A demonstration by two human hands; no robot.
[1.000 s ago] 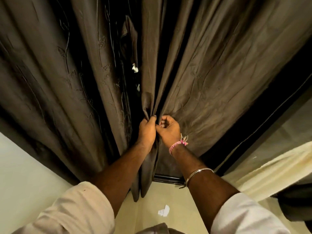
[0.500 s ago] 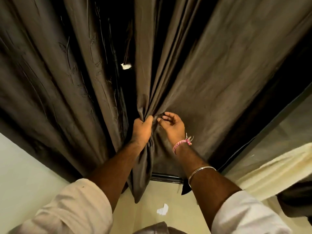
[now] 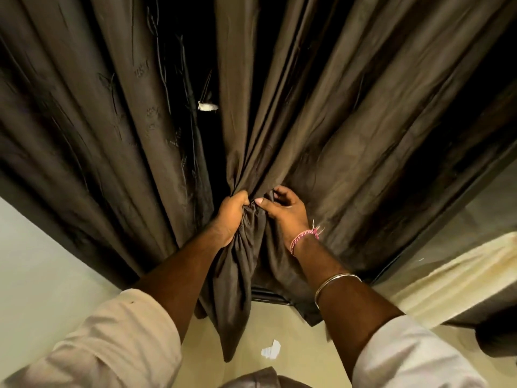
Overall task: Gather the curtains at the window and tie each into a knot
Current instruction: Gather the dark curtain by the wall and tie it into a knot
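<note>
The right-hand curtain (image 3: pixel 349 130) fills the centre and upper right of the frame, its dark brown folds drawn in to a bunch at mid-frame. The left hand (image 3: pixel 228 219) is fisted tight around that gathered bunch, fingers hidden in the cloth. The right hand (image 3: pixel 284 212) lies against the fabric just beside it, thumb touching the bunch and fingers curled but loose; whether they pinch a fold cannot be made out. Below the hands the curtain's tail hangs down to lower centre. A second curtain (image 3: pixel 92 135) covers the upper left, cut off by the frame. The gap between them is black, with only a small white tag (image 3: pixel 207 106) showing.
</note>
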